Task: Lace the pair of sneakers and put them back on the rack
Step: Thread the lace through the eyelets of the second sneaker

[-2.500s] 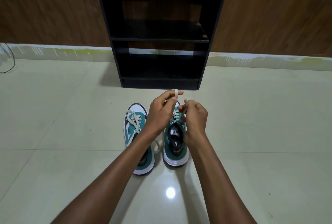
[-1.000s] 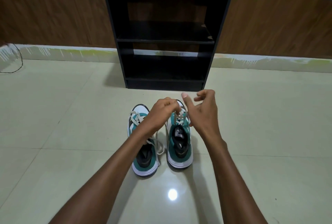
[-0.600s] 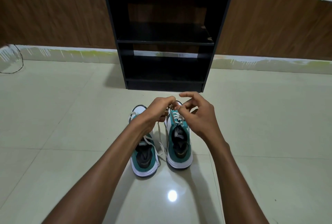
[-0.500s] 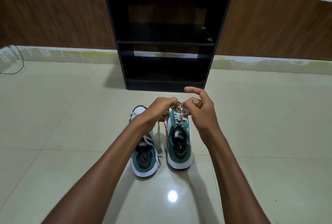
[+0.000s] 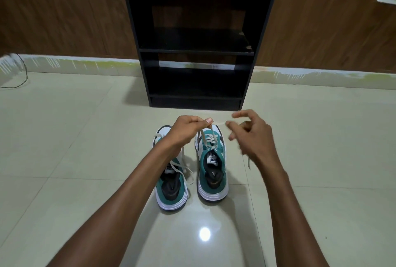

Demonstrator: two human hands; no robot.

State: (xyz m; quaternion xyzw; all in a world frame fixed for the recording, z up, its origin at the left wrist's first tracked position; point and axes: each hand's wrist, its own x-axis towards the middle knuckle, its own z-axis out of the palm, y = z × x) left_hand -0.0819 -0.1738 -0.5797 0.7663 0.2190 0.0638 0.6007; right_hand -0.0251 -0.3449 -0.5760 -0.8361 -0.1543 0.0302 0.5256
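Two teal-and-white sneakers stand side by side on the floor, toes pointing at the rack. Above the toe of the right sneaker (image 5: 212,168), my left hand (image 5: 184,130) pinches its cream lace (image 5: 218,122). The lace runs sideways to my right hand (image 5: 250,136), which is blurred; its thumb and forefinger hold the lace while the other fingers spread. A loose lace end hangs below my right wrist. The left sneaker (image 5: 171,183) sits partly under my left forearm, its laces lying loose. The black rack (image 5: 197,52) stands empty just beyond.
Glossy cream floor tiles (image 5: 75,138) spread all around the shoes. Brown wood panelling (image 5: 64,14) backs the rack above a pale skirting strip. At the far left edge a thin dark cable (image 5: 21,74) loops on the floor.
My hands have drawn apart over the right sneaker: the right hand swung out to the right, pulling the lace taut sideways between them. The shoes have stayed in place.
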